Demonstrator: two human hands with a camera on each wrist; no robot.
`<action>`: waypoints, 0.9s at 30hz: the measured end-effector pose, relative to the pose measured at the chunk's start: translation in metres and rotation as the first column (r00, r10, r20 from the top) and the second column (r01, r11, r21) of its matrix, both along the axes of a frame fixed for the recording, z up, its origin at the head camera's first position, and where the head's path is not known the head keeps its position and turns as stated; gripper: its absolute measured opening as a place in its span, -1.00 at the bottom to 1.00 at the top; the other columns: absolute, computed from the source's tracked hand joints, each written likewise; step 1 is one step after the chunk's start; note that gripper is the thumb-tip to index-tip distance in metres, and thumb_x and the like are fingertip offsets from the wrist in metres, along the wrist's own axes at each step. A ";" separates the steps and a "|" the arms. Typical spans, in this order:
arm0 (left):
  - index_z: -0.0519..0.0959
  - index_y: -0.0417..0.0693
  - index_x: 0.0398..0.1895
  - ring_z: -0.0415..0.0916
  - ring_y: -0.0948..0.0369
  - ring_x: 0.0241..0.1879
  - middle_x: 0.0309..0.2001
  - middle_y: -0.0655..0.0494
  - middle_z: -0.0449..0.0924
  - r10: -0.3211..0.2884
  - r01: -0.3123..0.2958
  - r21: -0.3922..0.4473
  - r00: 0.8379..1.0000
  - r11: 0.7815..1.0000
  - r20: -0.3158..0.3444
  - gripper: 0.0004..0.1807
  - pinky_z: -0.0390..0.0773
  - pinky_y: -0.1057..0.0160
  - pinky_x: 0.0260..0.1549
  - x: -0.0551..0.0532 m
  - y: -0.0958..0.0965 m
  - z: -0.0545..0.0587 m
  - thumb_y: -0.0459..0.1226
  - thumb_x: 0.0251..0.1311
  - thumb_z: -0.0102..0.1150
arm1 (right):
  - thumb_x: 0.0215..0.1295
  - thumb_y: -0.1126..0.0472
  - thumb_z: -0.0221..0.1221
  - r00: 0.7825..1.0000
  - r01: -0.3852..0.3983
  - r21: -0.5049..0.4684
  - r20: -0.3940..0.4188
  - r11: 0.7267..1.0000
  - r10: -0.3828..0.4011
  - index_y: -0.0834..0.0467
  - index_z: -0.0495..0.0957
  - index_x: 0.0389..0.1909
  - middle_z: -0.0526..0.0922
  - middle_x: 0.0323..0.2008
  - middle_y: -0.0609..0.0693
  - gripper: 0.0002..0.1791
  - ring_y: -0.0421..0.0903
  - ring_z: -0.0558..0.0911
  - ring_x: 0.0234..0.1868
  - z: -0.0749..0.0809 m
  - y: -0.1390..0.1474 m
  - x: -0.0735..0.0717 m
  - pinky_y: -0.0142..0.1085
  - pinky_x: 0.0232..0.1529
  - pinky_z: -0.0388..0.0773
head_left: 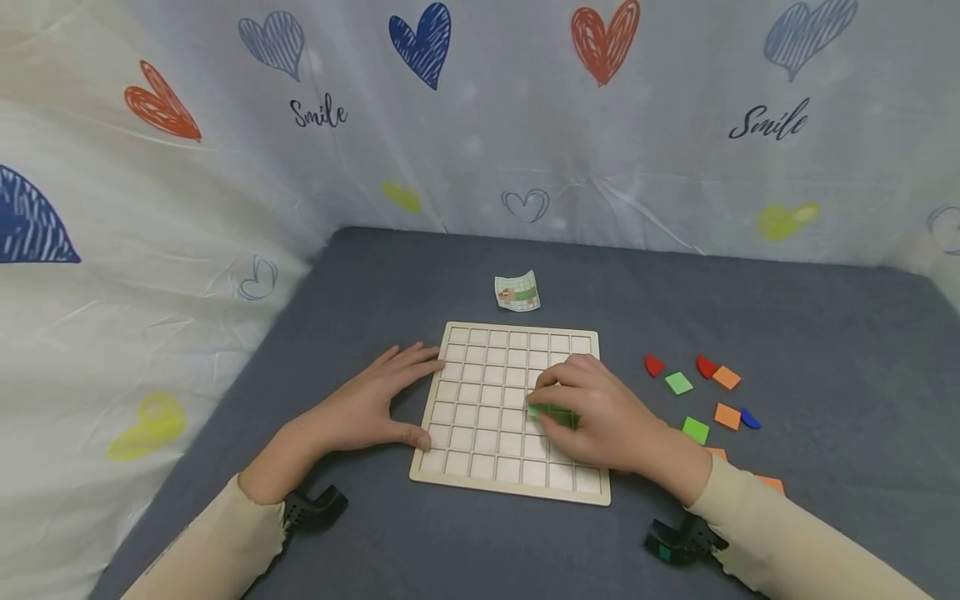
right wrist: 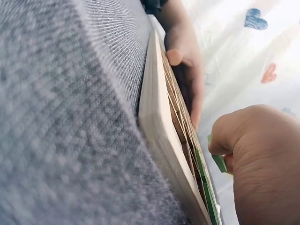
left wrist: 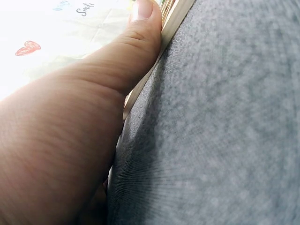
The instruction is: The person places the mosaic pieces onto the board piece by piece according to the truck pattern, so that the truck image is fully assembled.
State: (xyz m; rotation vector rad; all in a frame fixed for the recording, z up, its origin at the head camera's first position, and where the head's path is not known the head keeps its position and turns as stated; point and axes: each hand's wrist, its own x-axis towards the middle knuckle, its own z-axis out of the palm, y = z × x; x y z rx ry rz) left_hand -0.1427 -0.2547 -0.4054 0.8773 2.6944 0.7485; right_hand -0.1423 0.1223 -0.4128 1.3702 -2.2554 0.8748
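Observation:
A pale wooden grid board [head_left: 480, 421] lies on the dark cloth, divided into small square cells. Along its left edge rests my left hand [head_left: 367, 396], fingers spread and thumb on the frame; the left wrist view shows that thumb [left wrist: 140, 51] against the board's side. My right hand [head_left: 600, 408] is over the right half of the board, pinching a green tile [right wrist: 217, 159] between thumb and fingers. Green tiles [right wrist: 204, 180] sit in cells below it, partly hidden by the hand in the head view.
Right of the board lie loose tiles: red quarter-rounds [head_left: 654, 365], light green squares [head_left: 678, 383], several orange squares [head_left: 727, 416] and a blue curved piece [head_left: 750, 418]. Behind the board is a small card [head_left: 517, 292] with a gridded picture. A heart-printed curtain [head_left: 480, 125] borders the table.

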 end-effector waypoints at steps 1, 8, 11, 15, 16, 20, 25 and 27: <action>0.24 0.25 0.75 -0.18 0.05 0.76 0.76 0.15 0.01 0.000 0.000 0.001 1.000 1.000 0.001 0.25 -0.25 -0.15 0.72 0.000 0.000 0.000 0.44 0.01 0.53 | 0.22 0.31 0.47 1.000 -0.002 0.001 0.003 1.000 0.002 0.08 0.86 -0.10 0.72 -0.09 -0.10 -0.77 -0.11 0.59 -0.12 0.000 0.000 0.000 -0.11 -0.06 0.56; 0.26 0.24 0.75 -0.18 0.05 0.76 0.76 0.14 0.03 0.003 -0.003 0.002 1.000 1.000 0.002 0.26 -0.23 -0.15 0.72 0.000 0.000 0.000 0.44 0.00 0.53 | 0.23 0.31 0.44 1.000 -0.017 0.023 0.016 1.000 0.016 0.04 0.85 -0.11 0.72 -0.10 -0.16 -0.77 -0.15 0.58 -0.13 -0.004 0.000 0.002 -0.18 -0.08 0.55; 0.26 0.23 0.75 -0.17 0.05 0.76 0.76 0.13 0.03 0.001 -0.001 -0.002 1.000 1.000 -0.003 0.26 -0.23 -0.16 0.72 0.000 0.001 0.000 0.44 -0.01 0.53 | 0.22 0.31 0.43 0.999 -0.030 0.030 0.025 0.999 0.029 0.03 0.85 -0.11 0.72 -0.10 -0.19 -0.77 -0.16 0.58 -0.13 -0.005 0.000 0.002 -0.20 -0.08 0.53; 0.26 0.22 0.75 -0.17 0.04 0.76 0.76 0.13 0.03 -0.003 0.003 -0.002 1.000 1.000 -0.003 0.26 -0.23 -0.16 0.72 -0.001 0.003 0.001 0.43 -0.01 0.54 | 0.22 0.32 0.44 0.999 -0.033 0.034 0.033 0.999 0.032 0.03 0.85 -0.12 0.72 -0.11 -0.20 -0.76 -0.17 0.58 -0.13 -0.006 0.002 0.002 -0.21 -0.08 0.53; 0.26 0.22 0.75 -0.18 0.04 0.76 0.76 0.13 0.03 -0.003 0.003 -0.003 1.000 1.000 -0.001 0.27 -0.23 -0.16 0.72 -0.002 0.003 0.001 0.43 -0.02 0.54 | 0.21 0.33 0.44 0.999 -0.034 0.034 0.035 0.999 0.033 0.03 0.86 -0.12 0.72 -0.11 -0.20 -0.76 -0.17 0.58 -0.13 -0.006 0.002 0.002 -0.21 -0.08 0.53; 0.25 0.23 0.75 -0.18 0.04 0.76 0.76 0.14 0.02 -0.010 0.010 -0.003 1.000 1.000 -0.005 0.26 -0.23 -0.15 0.72 -0.004 0.005 0.001 0.43 -0.01 0.54 | 0.21 0.34 0.45 0.999 -0.032 0.036 0.045 0.999 0.031 0.03 0.86 -0.12 0.73 -0.12 -0.19 -0.76 -0.17 0.58 -0.13 -0.006 0.004 0.003 -0.21 -0.07 0.53; 0.25 0.23 0.75 -0.17 0.02 0.76 0.76 0.13 0.02 -0.016 0.016 -0.001 1.000 1.000 -0.010 0.25 -0.23 -0.17 0.72 -0.004 0.003 -0.002 0.43 0.01 0.53 | 0.22 0.31 0.48 0.999 -0.029 0.041 0.046 0.999 0.027 0.04 0.87 -0.12 0.74 -0.11 -0.18 -0.78 -0.18 0.58 -0.12 -0.006 0.004 0.005 -0.21 -0.07 0.53; 0.25 0.24 0.75 -0.17 0.01 0.76 0.76 0.12 0.02 -0.010 0.010 0.001 1.000 1.000 -0.012 0.26 -0.23 -0.18 0.71 -0.004 0.001 -0.003 0.43 0.00 0.53 | 0.24 0.29 0.49 0.999 -0.030 0.047 0.045 0.998 0.028 0.04 0.87 -0.12 0.74 -0.10 -0.18 -0.80 -0.18 0.59 -0.12 -0.005 0.003 0.005 -0.21 -0.07 0.53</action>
